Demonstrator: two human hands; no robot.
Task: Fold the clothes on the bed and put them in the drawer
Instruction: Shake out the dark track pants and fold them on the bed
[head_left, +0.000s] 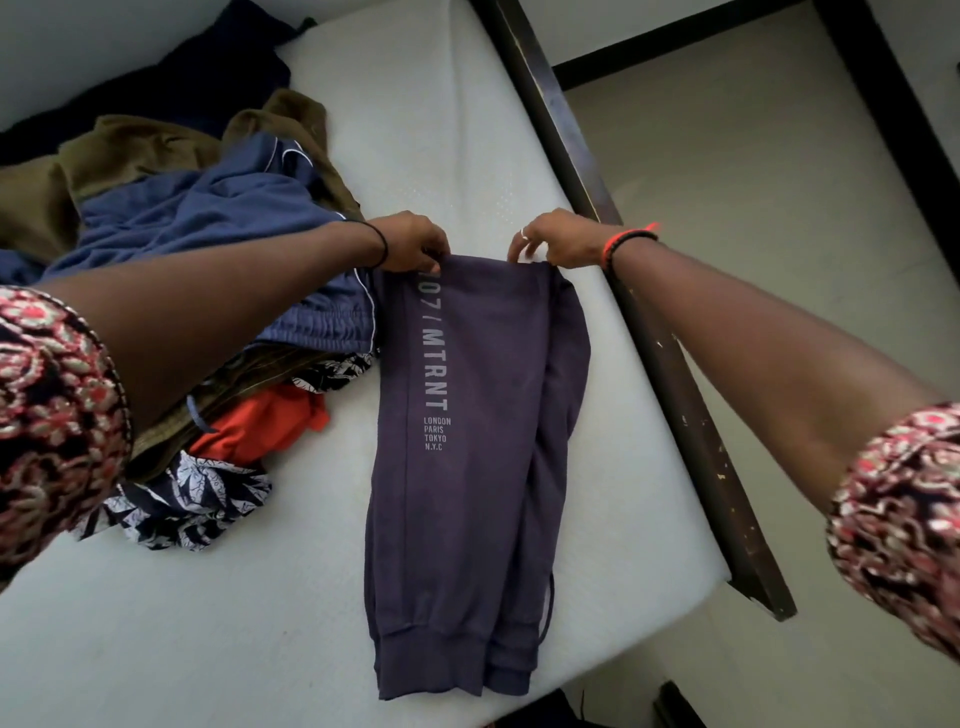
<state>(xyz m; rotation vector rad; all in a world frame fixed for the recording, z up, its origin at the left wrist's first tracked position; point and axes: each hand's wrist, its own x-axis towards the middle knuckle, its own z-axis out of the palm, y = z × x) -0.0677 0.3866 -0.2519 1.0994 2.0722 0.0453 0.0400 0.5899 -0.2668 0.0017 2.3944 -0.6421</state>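
Observation:
Dark purple jogger trousers (467, 467) with grey lettering down one leg lie lengthwise on the white mattress (156, 623), folded leg over leg, cuffs toward me. My left hand (410, 241) pinches the far left corner of their folded edge. My right hand (558, 239) pinches the far right corner, a ring on one finger. Both arms are stretched out over the bed. The far edge looks slightly lifted off the mattress.
A heap of unfolded clothes lies left of the trousers: blue shorts (218, 218), an olive garment (130, 150), an orange piece (260, 421), a leaf-print fabric (192, 499). The dark bed frame rail (665, 364) runs along the right edge, with floor beyond. No drawer is in view.

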